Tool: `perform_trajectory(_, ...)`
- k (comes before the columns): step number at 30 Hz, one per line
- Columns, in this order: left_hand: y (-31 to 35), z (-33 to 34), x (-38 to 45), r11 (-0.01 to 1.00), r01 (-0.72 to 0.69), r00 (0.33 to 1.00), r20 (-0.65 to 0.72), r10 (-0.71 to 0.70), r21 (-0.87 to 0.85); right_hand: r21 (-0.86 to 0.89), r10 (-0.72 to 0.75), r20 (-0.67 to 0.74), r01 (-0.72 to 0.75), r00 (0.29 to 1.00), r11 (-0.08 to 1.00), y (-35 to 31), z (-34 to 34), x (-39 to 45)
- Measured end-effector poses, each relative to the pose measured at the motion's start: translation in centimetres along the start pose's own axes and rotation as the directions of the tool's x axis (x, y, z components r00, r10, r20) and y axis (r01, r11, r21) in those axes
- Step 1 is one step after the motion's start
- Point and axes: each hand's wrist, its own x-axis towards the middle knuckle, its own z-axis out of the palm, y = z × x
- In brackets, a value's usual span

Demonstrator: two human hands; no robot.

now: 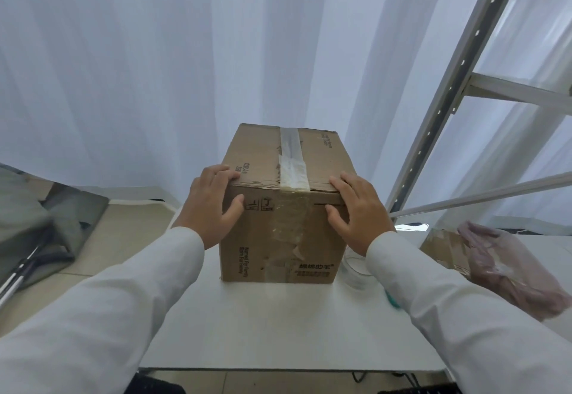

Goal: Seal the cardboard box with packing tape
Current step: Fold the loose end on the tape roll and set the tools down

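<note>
— Two hands on the box [280, 232], right?

— Yes. It stands upright at the middle of the white table [278, 325]. The left hand [213, 205] grips its near top corner at nine o'clock, fingers spread over the top, thumb on the front. The right hand [359, 211] clasps the matching corner at three o'clock.

— And the tape?

— One strip of tape [291, 158] runs along the top seam, from twelve toward six, and down the front. A clear tape roll [356, 270] sits just beside the box at four o'clock.
</note>
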Motion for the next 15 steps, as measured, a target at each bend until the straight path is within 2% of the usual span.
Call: perform_trajectory(15, -0.4, -0.2, 0.2, 1.0, 0.031, 0.999, -0.009, -0.031, 0.002, -0.02, 0.037, -0.008, -0.037, 0.999, 0.999, -1.1, -0.9, -0.1)
